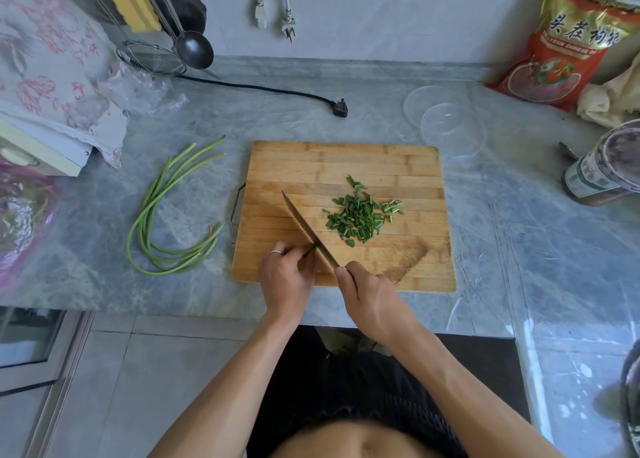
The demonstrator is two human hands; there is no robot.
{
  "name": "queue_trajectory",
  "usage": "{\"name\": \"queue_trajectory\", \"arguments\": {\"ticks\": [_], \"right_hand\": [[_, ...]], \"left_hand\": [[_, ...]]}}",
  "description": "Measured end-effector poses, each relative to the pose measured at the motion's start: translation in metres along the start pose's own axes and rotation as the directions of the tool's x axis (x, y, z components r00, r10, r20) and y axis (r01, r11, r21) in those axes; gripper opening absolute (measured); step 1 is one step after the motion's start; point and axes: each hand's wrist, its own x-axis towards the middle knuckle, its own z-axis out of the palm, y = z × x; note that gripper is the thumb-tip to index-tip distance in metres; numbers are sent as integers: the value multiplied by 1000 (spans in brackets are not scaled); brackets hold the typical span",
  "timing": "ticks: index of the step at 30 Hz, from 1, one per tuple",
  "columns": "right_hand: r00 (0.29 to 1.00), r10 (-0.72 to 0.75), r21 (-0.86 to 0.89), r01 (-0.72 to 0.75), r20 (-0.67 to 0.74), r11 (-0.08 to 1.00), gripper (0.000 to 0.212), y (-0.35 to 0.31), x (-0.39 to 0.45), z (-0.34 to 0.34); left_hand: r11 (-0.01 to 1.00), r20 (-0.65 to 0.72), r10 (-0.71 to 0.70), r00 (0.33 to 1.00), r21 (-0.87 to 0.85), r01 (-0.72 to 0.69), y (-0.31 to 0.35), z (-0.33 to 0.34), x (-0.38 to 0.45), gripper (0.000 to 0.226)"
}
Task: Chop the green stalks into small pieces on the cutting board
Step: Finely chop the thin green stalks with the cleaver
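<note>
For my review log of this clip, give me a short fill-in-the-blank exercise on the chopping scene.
1. The right hand grips the handle of a ____.
2. The pile of small chopped green pieces lies on the rectangular wooden ____.
3. The long uncut green stalks lie on the grey counter, to the ____ of the board.
4. The left hand wears a ____ on one finger.

Missing words: knife; cutting board; left; ring
</note>
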Motion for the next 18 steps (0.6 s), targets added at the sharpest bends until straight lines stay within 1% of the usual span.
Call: {"name": "queue_trajectory", "arguments": {"ticks": [4,7,10,13,15,17,18], "right_hand": [[1000,1,-18,0,28,1000,32,-1,2,0],[999,6,-76,-2,47,997,29,1,2,4],[999,19,-138,-15,30,990,38,3,2,9],[999,35,-85,-31,39,996,35,-3,18,15],[998,45,-87,-40,48,995,35,-7,27,17],[998,42,-136,-36,42,990,40,-4,23,20],[998,38,-154,-31,45,988,47,0,17,22]], "left_hand": [[1000,-12,-6,1000,28,7,-2,4,-1,27],[999,-6,-17,1000,52,17,-4,8,-1,17],[998,-10,-13,1000,69,13,-6,11,-2,9],[996,-17,-3,1000,87,4,-7,13,-2,10],[996,-20,6,1000,84,-4,-7,13,-4,10],[998,-22,-3,1000,64,4,-5,11,-5,11],[999,-26,-14,1000,51,15,-4,11,-5,12]]}}
